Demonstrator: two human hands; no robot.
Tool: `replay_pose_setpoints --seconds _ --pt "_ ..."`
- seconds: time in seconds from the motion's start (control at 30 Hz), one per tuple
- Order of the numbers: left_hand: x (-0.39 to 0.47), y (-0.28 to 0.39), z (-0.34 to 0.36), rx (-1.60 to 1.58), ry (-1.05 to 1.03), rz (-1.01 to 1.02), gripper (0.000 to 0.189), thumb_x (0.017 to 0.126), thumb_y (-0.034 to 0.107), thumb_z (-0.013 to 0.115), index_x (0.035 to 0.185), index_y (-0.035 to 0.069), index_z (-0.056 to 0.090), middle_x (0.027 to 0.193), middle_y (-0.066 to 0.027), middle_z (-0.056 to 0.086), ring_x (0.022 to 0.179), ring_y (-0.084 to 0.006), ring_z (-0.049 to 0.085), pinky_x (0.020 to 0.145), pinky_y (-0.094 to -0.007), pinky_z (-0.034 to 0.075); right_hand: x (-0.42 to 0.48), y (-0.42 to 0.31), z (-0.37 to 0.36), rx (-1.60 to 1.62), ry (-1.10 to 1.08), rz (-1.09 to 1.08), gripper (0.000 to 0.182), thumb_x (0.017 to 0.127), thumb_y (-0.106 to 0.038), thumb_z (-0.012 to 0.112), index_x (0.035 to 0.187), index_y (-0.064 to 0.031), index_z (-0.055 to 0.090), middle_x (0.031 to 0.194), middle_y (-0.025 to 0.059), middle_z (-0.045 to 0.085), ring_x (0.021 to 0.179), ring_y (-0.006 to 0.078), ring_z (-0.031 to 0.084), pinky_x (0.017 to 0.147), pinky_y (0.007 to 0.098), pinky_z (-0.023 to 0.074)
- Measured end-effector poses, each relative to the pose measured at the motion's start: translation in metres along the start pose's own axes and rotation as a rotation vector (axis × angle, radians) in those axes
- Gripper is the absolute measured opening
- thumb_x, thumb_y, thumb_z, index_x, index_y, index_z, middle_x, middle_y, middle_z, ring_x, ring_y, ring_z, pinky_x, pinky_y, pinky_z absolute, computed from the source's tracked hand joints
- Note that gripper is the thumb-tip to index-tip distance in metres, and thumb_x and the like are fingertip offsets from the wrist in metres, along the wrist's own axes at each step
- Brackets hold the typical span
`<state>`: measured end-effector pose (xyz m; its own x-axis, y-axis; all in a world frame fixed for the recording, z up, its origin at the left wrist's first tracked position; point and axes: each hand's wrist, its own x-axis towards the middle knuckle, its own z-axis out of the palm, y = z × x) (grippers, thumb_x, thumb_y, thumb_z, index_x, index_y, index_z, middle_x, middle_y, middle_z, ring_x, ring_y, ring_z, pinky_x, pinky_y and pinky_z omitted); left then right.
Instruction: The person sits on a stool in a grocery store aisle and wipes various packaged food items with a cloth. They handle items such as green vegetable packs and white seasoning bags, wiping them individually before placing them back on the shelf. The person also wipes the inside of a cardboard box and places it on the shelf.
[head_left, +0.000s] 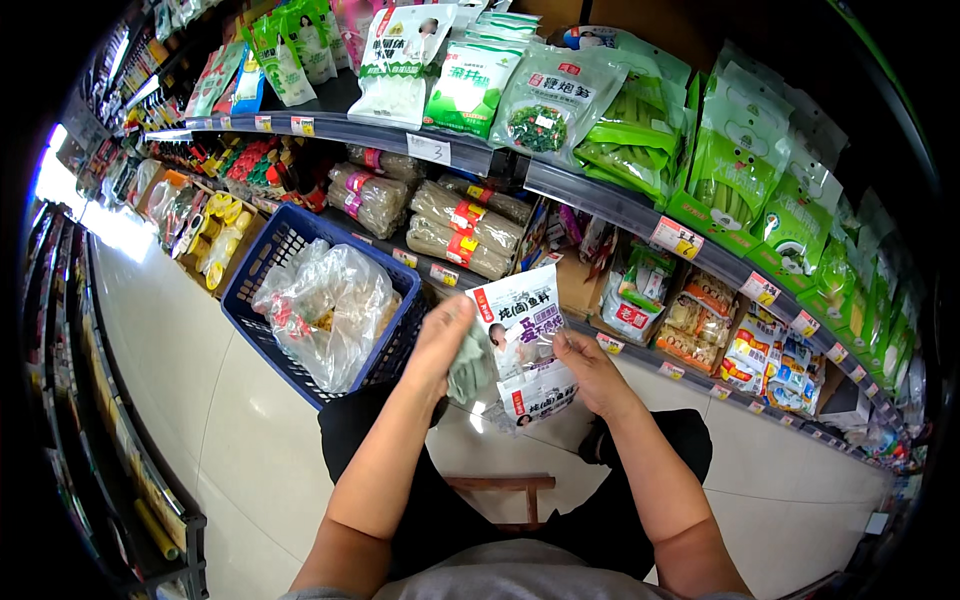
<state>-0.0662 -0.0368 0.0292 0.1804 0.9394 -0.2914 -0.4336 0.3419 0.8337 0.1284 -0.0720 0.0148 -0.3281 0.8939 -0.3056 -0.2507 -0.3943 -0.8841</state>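
Note:
In front of my knees, my right hand (592, 371) pinches the right edge of a white printed seasoning packet (517, 330). A second packet (540, 401) of matching print hangs below it; whether the two are joined I cannot tell. My left hand (442, 341) is closed on a folded grey-green cloth (471, 367), close against the packet's left edge. Whether its fingers also grip the packet is hidden. Left of my hands, a blue plastic basket (251, 341) stands on the floor with a clear plastic bag (330, 300) of goods inside.
Ahead runs a store shelf (585, 199) with price tags, bagged foods (555, 105) above and bundled dry noodles (469, 225) below. A cardboard box (244, 255) of yellow-lidded goods sits beyond the basket. Another shelf rack (127, 450) stands at left. A wooden stool (502, 484) shows between my legs.

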Motion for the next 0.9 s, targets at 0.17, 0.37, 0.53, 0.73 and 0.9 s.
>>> replay_pose_setpoints --seconds 0.17,0.37,0.53,0.73,0.9 --pt "-0.002 -0.006 0.006 0.176 -0.016 -0.006 0.024 0.08 0.021 0.058 0.088 -0.002 0.06 0.074 -0.0039 0.059 0.065 -0.0076 0.052 0.061 -0.0214 0.042 0.0 0.0 0.002 0.033 -0.015 0.032 0.036 0.087 -0.036 0.043 0.103 -0.0052 0.053 0.091 -0.0001 0.057 0.082 0.006 0.051 0.073 0.0213 0.0406" --pt "-0.002 -0.017 0.012 0.175 0.025 0.174 0.021 0.082 0.018 0.056 0.083 -0.002 0.062 0.068 -0.0006 0.057 0.061 -0.0045 0.047 0.056 -0.0202 0.039 -0.003 -0.009 0.011 0.0 -0.022 0.058 0.03 0.086 -0.026 0.048 0.106 -0.0048 0.05 0.099 0.0034 0.055 0.09 0.0096 0.051 0.08 0.0257 0.0403" --pt "-0.003 -0.014 0.011 0.21 0.058 0.157 0.025 0.083 0.022 0.054 0.088 -0.002 0.06 0.072 -0.0012 0.058 0.065 -0.0057 0.05 0.06 -0.0201 0.041 -0.001 -0.006 0.011 -0.002 -0.048 0.054 0.028 0.084 -0.024 0.052 0.104 -0.0047 0.051 0.096 0.0022 0.055 0.088 0.0088 0.051 0.078 0.0249 0.0402" --pt "-0.004 -0.014 0.005 0.286 -0.165 -0.101 0.029 0.081 0.025 0.057 0.097 0.001 0.058 0.087 -0.0047 0.059 0.08 -0.0088 0.051 0.071 -0.0231 0.041 0.0 -0.004 0.003 -0.017 0.04 -0.017 0.029 0.084 -0.025 0.052 0.104 -0.0047 0.051 0.093 0.0014 0.056 0.086 0.0077 0.05 0.077 0.0242 0.0402" --pt "-0.003 -0.021 0.008 0.277 -0.155 -0.035 0.023 0.081 0.021 0.058 0.088 0.0 0.061 0.082 -0.0032 0.06 0.075 -0.0069 0.05 0.068 -0.0223 0.042 -0.001 -0.006 0.006 -0.033 0.058 -0.047 0.032 0.084 -0.028 0.051 0.106 -0.0048 0.05 0.094 0.002 0.055 0.085 0.0079 0.049 0.074 0.0231 0.0401"
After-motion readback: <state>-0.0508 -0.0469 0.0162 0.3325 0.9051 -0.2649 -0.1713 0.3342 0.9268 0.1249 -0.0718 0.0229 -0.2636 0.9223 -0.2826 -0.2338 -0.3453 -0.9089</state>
